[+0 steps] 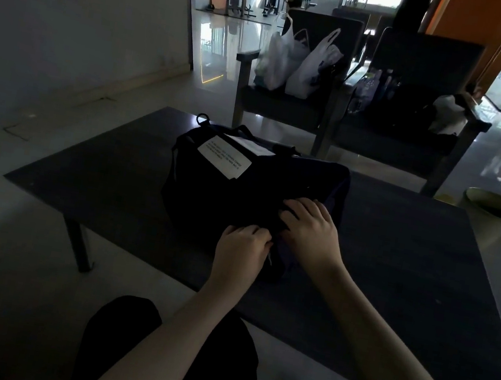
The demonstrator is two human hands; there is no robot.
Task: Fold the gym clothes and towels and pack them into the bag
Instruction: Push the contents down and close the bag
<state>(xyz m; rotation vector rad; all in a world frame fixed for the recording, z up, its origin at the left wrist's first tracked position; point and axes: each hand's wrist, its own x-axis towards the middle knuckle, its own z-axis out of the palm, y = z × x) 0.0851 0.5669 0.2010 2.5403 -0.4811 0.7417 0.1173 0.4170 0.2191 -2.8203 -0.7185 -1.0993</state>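
Note:
A black gym bag [209,189] with a white label [224,157] lies on the dark low table [396,264]. My left hand [241,248] is at the bag's near end, fingers curled and pinching something small and pale there, perhaps a zipper pull. My right hand [310,229] lies on top of the bag just right of it, fingers bent down onto the dark fabric. The bag's inside and any clothes or towels are hidden in the dark.
Two dark armchairs [290,103] stand beyond the table, one with white plastic bags [297,61], the other with bottles and a dark bag [402,105]. A pale bin [490,213] stands at the table's right. My dark-clad knees [124,344] are under the near edge.

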